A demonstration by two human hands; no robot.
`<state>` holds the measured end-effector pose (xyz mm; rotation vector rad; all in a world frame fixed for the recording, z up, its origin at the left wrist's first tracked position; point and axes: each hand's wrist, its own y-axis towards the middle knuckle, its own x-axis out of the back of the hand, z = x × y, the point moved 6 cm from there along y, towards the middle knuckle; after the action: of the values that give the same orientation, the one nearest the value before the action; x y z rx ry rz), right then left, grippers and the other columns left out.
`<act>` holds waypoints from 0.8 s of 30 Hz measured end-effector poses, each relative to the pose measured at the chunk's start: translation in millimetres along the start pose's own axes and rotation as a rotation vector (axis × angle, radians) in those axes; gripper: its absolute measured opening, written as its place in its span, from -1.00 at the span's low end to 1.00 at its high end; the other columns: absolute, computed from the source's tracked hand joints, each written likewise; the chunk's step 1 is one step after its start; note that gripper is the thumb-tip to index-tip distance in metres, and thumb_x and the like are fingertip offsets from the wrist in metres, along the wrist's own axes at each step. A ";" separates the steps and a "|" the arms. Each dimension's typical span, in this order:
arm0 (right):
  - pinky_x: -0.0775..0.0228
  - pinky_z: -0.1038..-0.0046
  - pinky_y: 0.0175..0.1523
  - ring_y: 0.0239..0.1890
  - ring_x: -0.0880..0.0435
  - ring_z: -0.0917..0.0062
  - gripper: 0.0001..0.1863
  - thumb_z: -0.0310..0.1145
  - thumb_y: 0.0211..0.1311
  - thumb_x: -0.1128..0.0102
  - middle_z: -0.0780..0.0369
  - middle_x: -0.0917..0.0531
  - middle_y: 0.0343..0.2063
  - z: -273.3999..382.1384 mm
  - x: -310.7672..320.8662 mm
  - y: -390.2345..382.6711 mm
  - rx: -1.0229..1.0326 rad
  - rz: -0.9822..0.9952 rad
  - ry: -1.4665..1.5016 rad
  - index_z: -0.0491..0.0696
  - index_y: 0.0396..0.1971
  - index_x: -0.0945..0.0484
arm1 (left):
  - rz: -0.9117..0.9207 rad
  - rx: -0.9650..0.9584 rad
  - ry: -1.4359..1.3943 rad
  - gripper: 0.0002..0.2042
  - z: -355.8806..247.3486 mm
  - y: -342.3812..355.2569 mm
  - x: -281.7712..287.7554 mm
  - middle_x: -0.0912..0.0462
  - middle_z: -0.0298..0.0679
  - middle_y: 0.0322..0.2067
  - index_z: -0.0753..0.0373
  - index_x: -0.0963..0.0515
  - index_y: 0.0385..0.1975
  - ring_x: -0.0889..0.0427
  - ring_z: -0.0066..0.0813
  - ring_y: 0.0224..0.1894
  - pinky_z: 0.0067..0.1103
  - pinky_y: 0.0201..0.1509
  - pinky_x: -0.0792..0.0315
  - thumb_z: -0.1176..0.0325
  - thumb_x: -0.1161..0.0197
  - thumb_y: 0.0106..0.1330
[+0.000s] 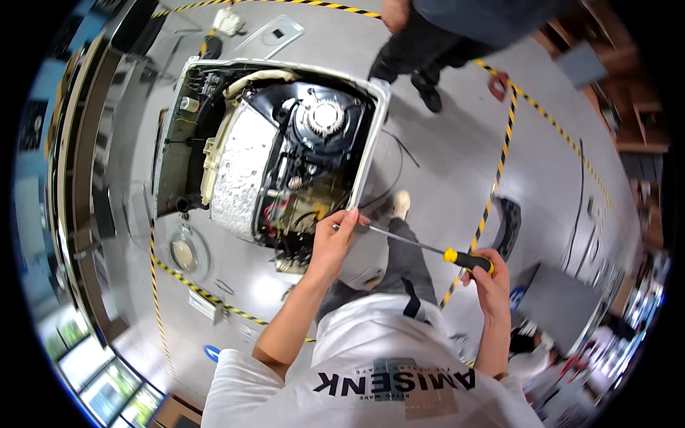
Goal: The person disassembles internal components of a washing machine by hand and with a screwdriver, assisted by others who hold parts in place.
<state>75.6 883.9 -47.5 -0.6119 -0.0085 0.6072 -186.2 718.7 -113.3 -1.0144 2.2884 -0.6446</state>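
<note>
A screwdriver with a yellow and black handle [467,261] lies across in front of me, its thin metal shaft pointing left. My right hand [492,278] is wrapped round the handle. At the other end of the shaft, my left hand [334,242] pinches near the tip; whether a small screw is also between the fingers I cannot tell. Just beyond my left hand is the near right corner of an opened washing machine [369,167]. Inside it show a silvery drum [244,167], a black part with a white toothed wheel [325,118], and loose wires [275,209].
Another person [428,43] stands beyond the machine at its right. A round door [189,251] and a pale panel [275,34] lie on the grey floor. Yellow and black tape [503,157] marks the floor. A curved black part [507,225] lies on the right.
</note>
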 end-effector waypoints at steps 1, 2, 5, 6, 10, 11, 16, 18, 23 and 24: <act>-0.44 0.50 -0.32 -0.47 -0.59 0.50 -0.65 -0.50 0.08 -0.23 0.17 -0.57 -0.38 20.2 5.8 21.9 -0.001 0.017 -0.031 -0.18 -0.11 -0.41 | -0.106 -0.012 0.009 -0.69 -2.3 20.9 -2.6 -0.20 -0.56 -0.74 0.29 -0.57 -0.46 -0.07 -0.79 -0.67 -0.72 -0.58 0.07 0.16 -0.11 0.37; -0.44 0.51 -0.33 -0.47 -0.59 0.50 -0.65 -0.49 0.09 -0.24 0.17 -0.57 -0.37 37.9 14.7 40.1 -0.010 0.019 -0.062 -0.18 -0.11 -0.41 | -0.221 -0.012 0.016 -0.69 -6.7 37.3 -2.2 -0.19 -0.56 -0.74 0.27 -0.57 -0.46 -0.07 -0.78 -0.67 -0.72 -0.58 0.07 0.15 -0.11 0.37; -0.45 0.54 -0.33 -0.47 -0.58 0.53 -0.65 -0.45 0.10 -0.25 0.18 -0.58 -0.38 87.7 33.5 88.2 -0.022 0.029 -0.120 -0.18 -0.12 -0.41 | -0.503 -0.058 0.062 -0.71 -19.3 73.6 12.9 -0.23 -0.55 -0.69 0.25 -0.55 -0.46 -0.09 -0.78 -0.63 -0.68 -0.57 0.04 0.14 -0.14 0.35; -0.44 0.55 -0.33 -0.47 -0.58 0.55 -0.63 -0.42 0.11 -0.26 0.19 -0.58 -0.38 102.0 35.0 108.5 0.011 0.069 -0.151 -0.18 -0.10 -0.40 | -0.635 -0.163 0.131 -0.70 -18.0 86.1 29.2 -0.30 -0.50 -0.67 0.28 -0.54 -0.46 -0.17 -0.73 -0.60 -0.65 -0.54 -0.06 0.15 -0.15 0.34; -0.41 0.59 -0.31 -0.46 -0.57 0.57 -0.60 -0.34 0.11 -0.28 0.23 -0.55 -0.41 152.1 14.7 169.4 0.098 0.127 -0.244 -0.16 -0.09 -0.40 | -0.998 -0.208 0.426 -0.67 -45.6 87.8 66.0 -0.49 -0.24 -0.58 0.37 -0.53 -0.43 -0.40 -0.51 -0.48 -0.56 -0.37 -0.31 0.15 -0.18 0.30; -0.40 0.57 -0.33 -0.45 -0.52 0.58 -0.59 -0.32 0.14 -0.27 0.21 -0.51 -0.28 161.5 8.5 185.7 0.106 0.198 -0.299 -0.14 -0.05 -0.40 | -1.109 -0.270 0.579 -0.70 -59.3 86.2 74.9 -0.53 -0.14 -0.50 0.35 -0.55 -0.41 -0.47 -0.34 -0.40 -0.48 -0.27 -0.33 0.17 -0.20 0.28; -0.40 0.55 -0.28 -0.44 -0.54 0.56 -0.62 -0.34 0.14 -0.24 0.21 -0.52 -0.33 196.9 -75.2 243.0 0.247 0.247 -0.357 -0.16 -0.07 -0.41 | -1.232 -0.535 1.125 -0.68 -130.2 110.4 108.1 -0.45 -0.09 -0.38 0.26 -0.58 -0.27 -0.40 -0.13 -0.24 -0.33 -0.11 -0.26 0.13 -0.30 0.15; -0.40 0.54 -0.26 -0.44 -0.54 0.56 -0.66 -0.35 0.16 -0.23 0.19 -0.52 -0.32 198.7 -105.5 260.7 0.285 0.253 -0.410 -0.15 -0.09 -0.43 | -1.178 -0.650 1.215 -0.66 -156.6 138.3 119.3 -0.43 -0.10 -0.40 0.23 -0.59 -0.23 -0.40 -0.13 -0.26 -0.33 -0.16 -0.27 0.12 -0.34 0.11; -0.39 0.54 -0.23 -0.43 -0.55 0.55 -0.68 -0.31 0.21 -0.20 0.16 -0.52 -0.31 187.2 -164.7 300.4 0.312 0.190 -0.397 -0.14 -0.10 -0.44 | -0.953 -0.713 1.363 -0.61 -197.4 215.6 129.8 -0.42 -0.14 -0.36 0.14 -0.56 -0.09 -0.38 -0.15 -0.25 -0.35 -0.19 -0.27 0.22 -0.34 0.06; -0.38 0.54 -0.22 -0.43 -0.55 0.54 -0.67 -0.30 0.22 -0.19 0.16 -0.52 -0.31 184.0 -175.7 309.2 0.304 0.184 -0.393 -0.15 -0.10 -0.43 | -0.951 -0.722 1.387 -0.61 -202.4 225.5 133.1 -0.42 -0.15 -0.35 0.14 -0.54 -0.07 -0.39 -0.17 -0.22 -0.36 -0.15 -0.26 0.28 -0.32 0.05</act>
<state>-267.8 1089.4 -33.9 -0.1926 -0.2268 0.8808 -507.7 791.7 -141.7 -2.7325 3.1586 -1.1500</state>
